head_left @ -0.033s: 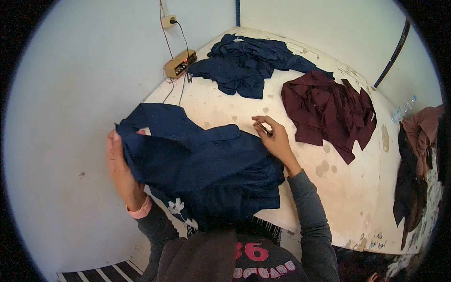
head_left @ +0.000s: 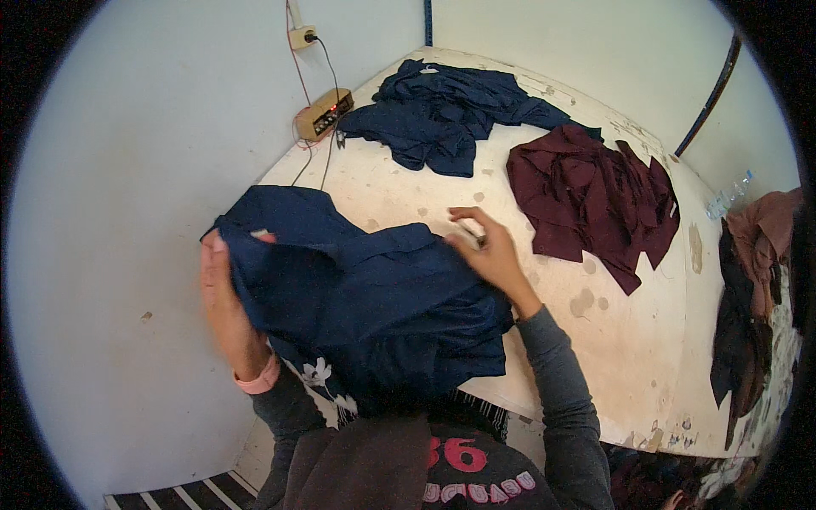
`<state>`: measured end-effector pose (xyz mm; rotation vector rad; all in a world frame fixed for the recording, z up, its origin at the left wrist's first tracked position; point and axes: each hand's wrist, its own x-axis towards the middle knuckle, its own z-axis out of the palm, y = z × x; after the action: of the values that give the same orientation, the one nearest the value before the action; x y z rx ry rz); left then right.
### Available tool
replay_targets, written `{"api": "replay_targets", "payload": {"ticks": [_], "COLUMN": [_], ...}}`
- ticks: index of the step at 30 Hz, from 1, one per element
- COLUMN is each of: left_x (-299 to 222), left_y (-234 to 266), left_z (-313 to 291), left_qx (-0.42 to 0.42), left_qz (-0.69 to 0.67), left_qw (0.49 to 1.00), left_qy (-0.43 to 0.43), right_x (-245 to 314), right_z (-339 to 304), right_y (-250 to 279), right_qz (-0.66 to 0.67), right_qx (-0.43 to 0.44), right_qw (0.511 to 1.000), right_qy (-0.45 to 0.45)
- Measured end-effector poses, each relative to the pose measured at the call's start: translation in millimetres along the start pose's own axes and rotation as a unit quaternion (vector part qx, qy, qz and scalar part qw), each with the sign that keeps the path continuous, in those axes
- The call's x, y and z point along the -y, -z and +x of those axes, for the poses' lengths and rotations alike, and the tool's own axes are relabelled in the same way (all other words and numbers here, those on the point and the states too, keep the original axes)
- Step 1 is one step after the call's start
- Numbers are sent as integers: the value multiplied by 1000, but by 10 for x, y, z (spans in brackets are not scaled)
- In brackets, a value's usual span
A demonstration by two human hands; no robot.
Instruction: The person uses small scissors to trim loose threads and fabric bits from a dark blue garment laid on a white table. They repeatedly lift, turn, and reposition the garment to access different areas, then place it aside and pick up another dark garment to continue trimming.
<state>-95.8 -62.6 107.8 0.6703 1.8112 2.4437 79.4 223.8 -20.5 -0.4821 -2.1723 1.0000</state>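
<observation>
Left grip (head_left: 228, 306): closed on the edge of the navy cloth (head_left: 365, 280), kinda blurry, and a fold hides some of the fingers.
Right grip (head_left: 495, 253): loosely curled, with some small dark tool (head_left: 482, 242) tucked in. Fingers cover most of it, so no clue what kind.
Navy cloth: bunched over the near side of the surface (head_left: 399, 200), between both grips; bottom end vanishes behind the person's head (head_left: 365, 463).
White flower (head_left: 318, 373): by its lower left, can't tell if it's on that cloth or something under it.
Back pile (head_left: 425, 110): more navy, crumpled; shapes are hard to separate.
Maroon cloth (head_left: 586, 191): heaped to the right, meeting the pile's right end.
Box (head_left: 325, 115): far left, red light on, wires trailing off.
Brown cloth (head_left: 759, 225): far right, cut off by the dark rim.
</observation>
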Motion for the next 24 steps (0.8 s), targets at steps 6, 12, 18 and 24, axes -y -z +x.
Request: {"api": "replay_targets", "payload": {"ticks": [6,12,18,24], "left_x": [123,31,196,120], "left_y": [-222,221,-293,-28], "left_z": [-478,-402,-602,-520], "left_qx": [195,-70,87,-63], "left_qz": [-63,-3,-89,-201], "left_qw": [979,997,985,974], "left_qy": [-27,-18,117,81], "right_x": [-148,-416,225,-185], "right_z": [-10,-18,-174,-112], "right_y": [-495,-34,-469,-243], "right_qz": [-161,123,100,21], "right_qx": [165,18,156,74], "right_qw": [973,987,983,997], "right_qy": [4,-106,8,-32]}}
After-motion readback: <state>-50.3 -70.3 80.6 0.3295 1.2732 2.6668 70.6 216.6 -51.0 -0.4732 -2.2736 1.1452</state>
